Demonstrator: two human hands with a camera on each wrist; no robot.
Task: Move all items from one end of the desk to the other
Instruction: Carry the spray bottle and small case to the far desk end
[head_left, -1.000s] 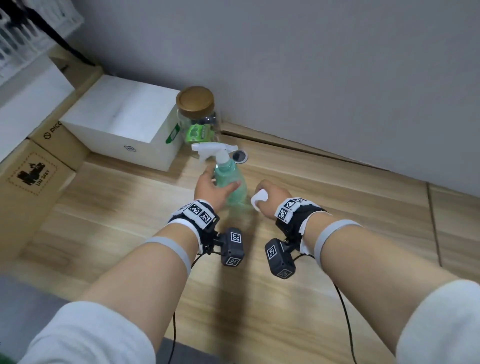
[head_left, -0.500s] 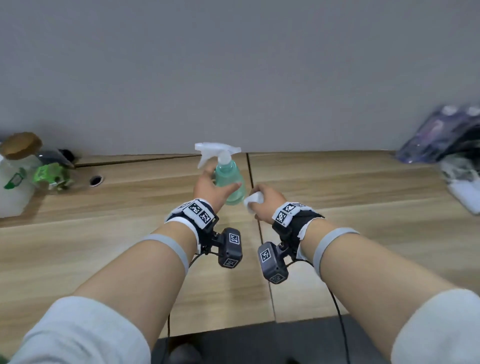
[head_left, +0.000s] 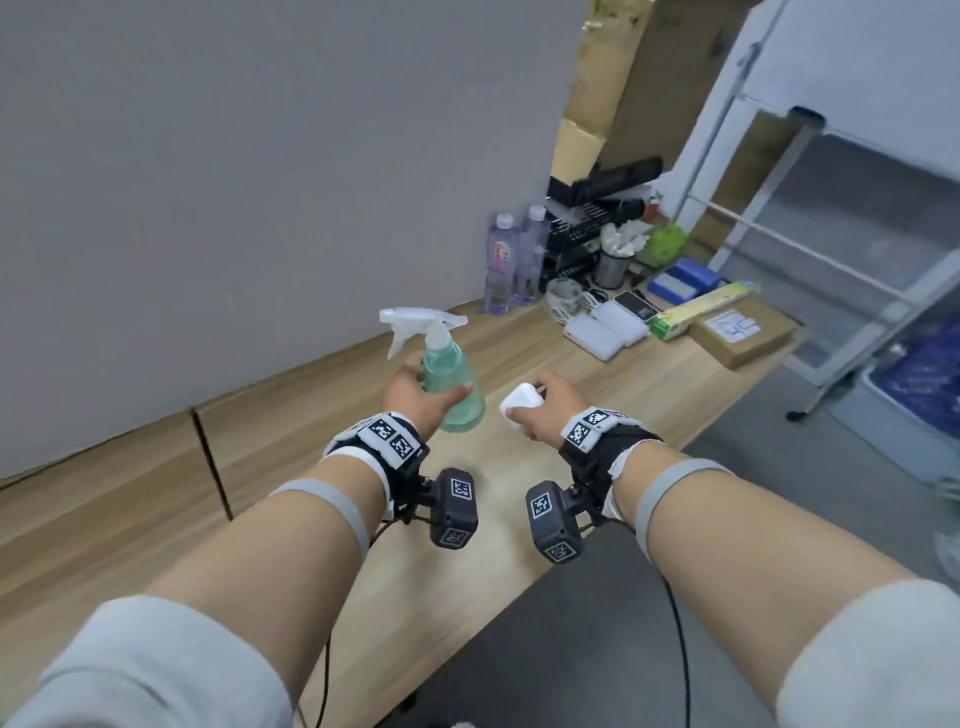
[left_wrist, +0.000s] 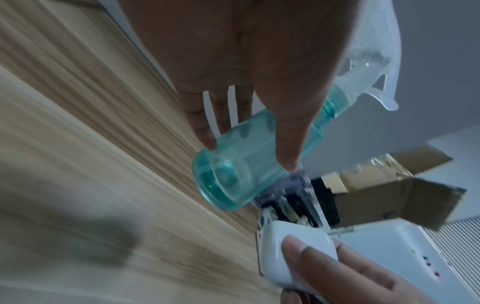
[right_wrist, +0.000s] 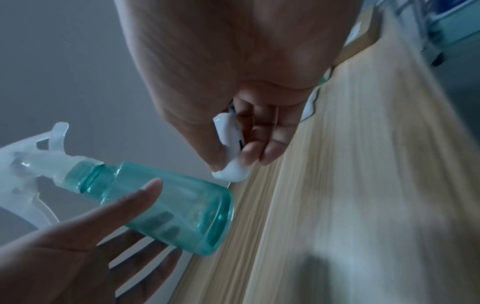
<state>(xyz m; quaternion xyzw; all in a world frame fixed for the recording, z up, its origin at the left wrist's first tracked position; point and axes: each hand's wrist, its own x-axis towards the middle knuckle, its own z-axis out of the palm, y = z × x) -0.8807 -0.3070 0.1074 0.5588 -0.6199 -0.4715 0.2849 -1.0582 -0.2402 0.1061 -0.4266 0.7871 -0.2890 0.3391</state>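
Observation:
My left hand (head_left: 415, 392) grips a teal spray bottle (head_left: 451, 379) with a white trigger head, held upright above the wooden desk (head_left: 291, 467). In the left wrist view the thumb and fingers wrap the spray bottle (left_wrist: 249, 164) from both sides. My right hand (head_left: 545, 410) pinches a small white earbud case (head_left: 521, 402) between thumb and fingers, a little right of the bottle. The right wrist view shows the case (right_wrist: 231, 148) held above the desk, with the bottle (right_wrist: 166, 205) to its lower left.
At the desk's far right end stand two water bottles (head_left: 511, 265), a black rack (head_left: 587, 234), a mesh cup (head_left: 610, 267), white packs (head_left: 605, 330), a green-ended long box (head_left: 701, 309) and a cardboard box (head_left: 743, 335). A metal shelf frame (head_left: 831, 208) stands beyond the desk's end.
Both hands carried the bottle and case rightward along the desk. The jar and white box at the left end have left the view; the cluttered right end has come into view.

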